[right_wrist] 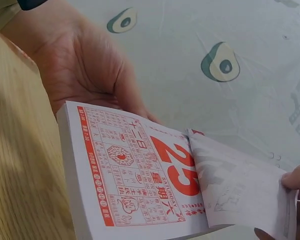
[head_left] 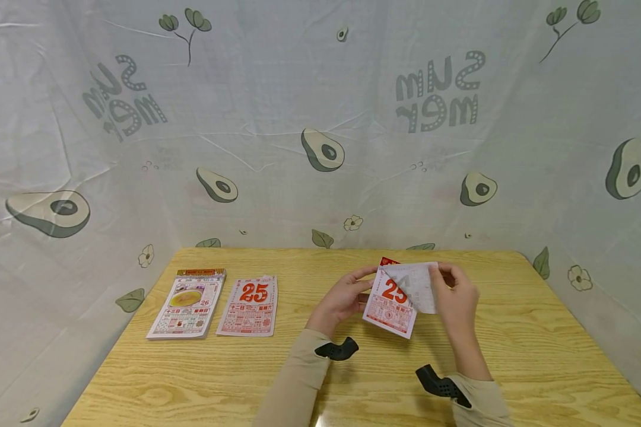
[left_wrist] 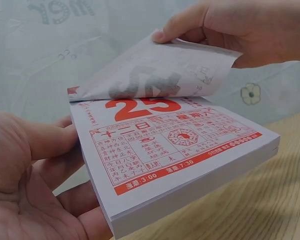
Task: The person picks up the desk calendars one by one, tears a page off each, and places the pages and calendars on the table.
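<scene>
A thick tear-off calendar (head_left: 387, 317) with a red 25 on its front page is held tilted above the table. My left hand (head_left: 344, 299) grips its left edge, thumb on the side and fingers beneath, as the left wrist view shows. My right hand (head_left: 456, 296) pinches the free corner of the top sheet (head_left: 419, 284) between thumb and fingers. That thin sheet is folded back over the upper right, its grey underside showing, and is still joined near the red top strip (left_wrist: 74, 93). In the right wrist view the block's thickness (right_wrist: 70, 165) is plain.
On the wooden table (head_left: 192, 385), to the left, lies another calendar block (head_left: 187, 305) showing 26 and a picture of a yellow bowl. Beside it is a loose sheet (head_left: 249, 305) with a red 25. A printed curtain (head_left: 278, 201) hangs behind the table.
</scene>
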Demonstrator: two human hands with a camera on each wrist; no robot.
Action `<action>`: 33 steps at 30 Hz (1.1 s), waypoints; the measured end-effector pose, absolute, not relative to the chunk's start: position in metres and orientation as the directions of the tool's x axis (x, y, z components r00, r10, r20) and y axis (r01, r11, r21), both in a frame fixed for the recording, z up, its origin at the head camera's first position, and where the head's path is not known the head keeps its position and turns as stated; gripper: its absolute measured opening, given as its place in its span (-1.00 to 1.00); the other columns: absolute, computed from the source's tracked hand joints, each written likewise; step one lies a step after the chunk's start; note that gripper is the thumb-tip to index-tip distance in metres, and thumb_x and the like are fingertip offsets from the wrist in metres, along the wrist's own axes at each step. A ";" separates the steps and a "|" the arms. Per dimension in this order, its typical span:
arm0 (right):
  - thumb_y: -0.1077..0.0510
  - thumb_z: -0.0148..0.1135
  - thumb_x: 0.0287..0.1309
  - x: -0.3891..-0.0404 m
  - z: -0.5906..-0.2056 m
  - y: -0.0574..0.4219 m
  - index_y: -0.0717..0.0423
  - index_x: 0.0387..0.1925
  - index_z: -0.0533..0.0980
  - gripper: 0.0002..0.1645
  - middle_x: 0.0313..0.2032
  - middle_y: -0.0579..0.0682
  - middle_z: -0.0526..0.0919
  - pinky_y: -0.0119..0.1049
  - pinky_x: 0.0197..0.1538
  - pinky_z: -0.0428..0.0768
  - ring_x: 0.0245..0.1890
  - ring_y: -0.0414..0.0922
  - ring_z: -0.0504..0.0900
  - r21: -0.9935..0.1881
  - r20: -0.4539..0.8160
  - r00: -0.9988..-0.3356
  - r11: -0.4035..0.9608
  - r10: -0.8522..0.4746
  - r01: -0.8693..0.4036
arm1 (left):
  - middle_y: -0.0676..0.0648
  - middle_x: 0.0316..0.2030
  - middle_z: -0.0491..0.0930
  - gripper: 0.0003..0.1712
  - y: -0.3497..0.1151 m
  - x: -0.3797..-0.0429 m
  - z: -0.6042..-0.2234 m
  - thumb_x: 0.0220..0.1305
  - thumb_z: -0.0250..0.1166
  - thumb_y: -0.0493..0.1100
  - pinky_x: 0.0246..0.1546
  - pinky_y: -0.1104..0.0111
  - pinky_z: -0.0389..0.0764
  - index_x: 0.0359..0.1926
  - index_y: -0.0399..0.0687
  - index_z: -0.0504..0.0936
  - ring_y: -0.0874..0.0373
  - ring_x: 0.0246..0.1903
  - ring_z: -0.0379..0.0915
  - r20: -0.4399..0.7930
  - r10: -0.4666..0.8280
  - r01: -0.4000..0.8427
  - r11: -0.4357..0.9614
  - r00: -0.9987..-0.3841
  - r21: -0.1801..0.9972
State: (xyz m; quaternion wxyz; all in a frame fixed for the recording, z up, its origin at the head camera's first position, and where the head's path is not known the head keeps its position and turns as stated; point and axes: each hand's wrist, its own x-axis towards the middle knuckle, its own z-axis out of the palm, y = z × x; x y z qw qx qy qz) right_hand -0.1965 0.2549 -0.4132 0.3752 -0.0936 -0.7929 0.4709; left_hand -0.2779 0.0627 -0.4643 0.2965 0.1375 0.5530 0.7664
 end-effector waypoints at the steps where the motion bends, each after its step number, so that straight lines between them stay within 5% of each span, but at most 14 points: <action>1: 0.17 0.24 0.27 -0.196 -0.413 0.256 0.37 -0.24 0.62 -0.73 -0.31 0.26 0.69 -0.74 -0.36 0.38 -0.46 -0.62 0.41 -0.821 0.499 -0.703 0.535 0.507 -0.197 | -0.04 -0.06 0.64 -0.54 0.063 -0.278 -0.465 0.51 -0.03 -0.21 -0.35 0.33 0.63 0.35 0.14 0.41 0.20 -0.33 0.63 -0.116 0.609 -0.301 -0.211 -0.785 0.930; 25: 0.10 0.19 0.31 -0.195 -0.410 0.261 0.33 -0.21 0.61 -0.69 -0.30 0.25 0.67 -0.69 -0.40 0.36 -0.49 -0.54 0.39 -0.840 0.434 -0.724 0.531 0.536 -0.111 | 0.02 -0.18 0.65 -0.54 0.063 -0.275 -0.461 0.49 0.02 -0.19 -0.36 0.32 0.63 0.35 0.13 0.41 0.19 -0.35 0.63 -0.129 0.637 -0.313 -0.185 -0.760 0.932; 33: 0.12 0.17 0.33 -0.196 -0.413 0.258 0.34 -0.24 0.59 -0.70 -0.32 0.25 0.66 -0.66 -0.41 0.37 -0.49 -0.49 0.39 -0.846 0.434 -0.723 0.520 0.537 -0.122 | -0.06 -0.06 0.65 -0.53 0.064 -0.275 -0.462 0.51 -0.02 -0.21 -0.36 0.33 0.63 0.36 0.13 0.40 0.20 -0.35 0.64 -0.131 0.619 -0.324 -0.210 -0.775 0.922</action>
